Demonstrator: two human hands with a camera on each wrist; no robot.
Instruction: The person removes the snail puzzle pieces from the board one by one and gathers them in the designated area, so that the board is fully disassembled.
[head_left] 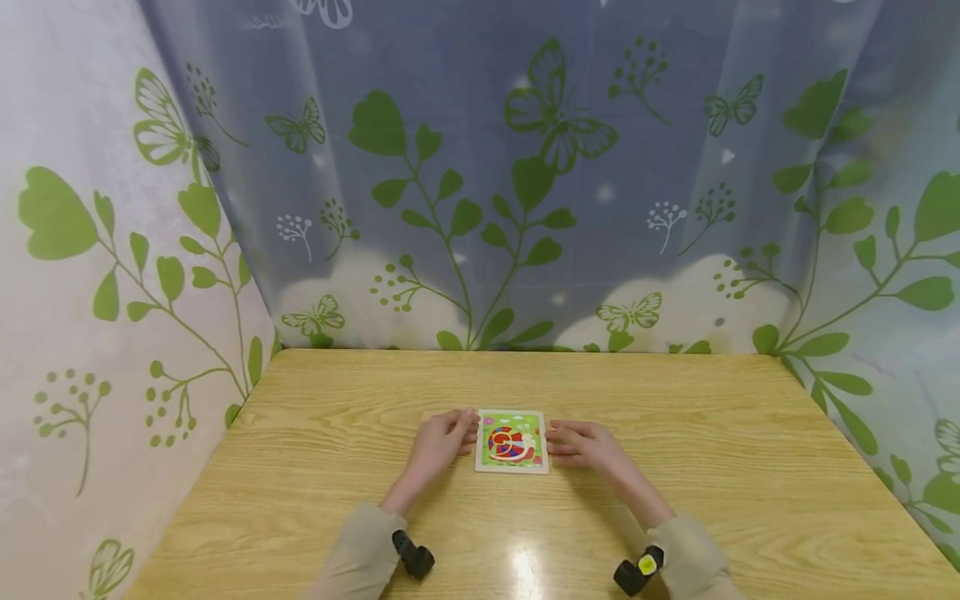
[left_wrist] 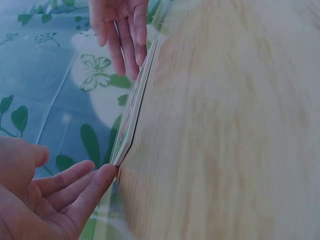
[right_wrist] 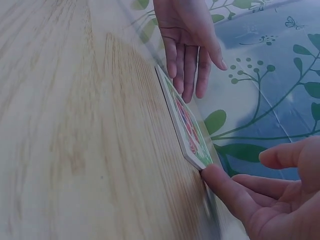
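Note:
A small square picture board (head_left: 512,442) lies flat on the table, with a pale rim and a snail in red, blue and cream on green. Beside its left edge is my left hand (head_left: 444,437), fingers extended toward it. On the opposite side my right hand (head_left: 588,448) reaches in with its fingers loosely straight. In the left wrist view a fingertip of the left hand (left_wrist: 60,200) meets a corner of the board (left_wrist: 131,115). The right wrist view has a fingertip of the right hand (right_wrist: 270,195) at the board's near corner.
The wooden table (head_left: 337,383) spreads around the board on all sides. Behind it hangs a blue-grey curtain (head_left: 480,167) with green leaves and butterflies, and similar patterned cloth (head_left: 75,333) stands along the left and right sides. Black bands (head_left: 412,554) circle both wrists.

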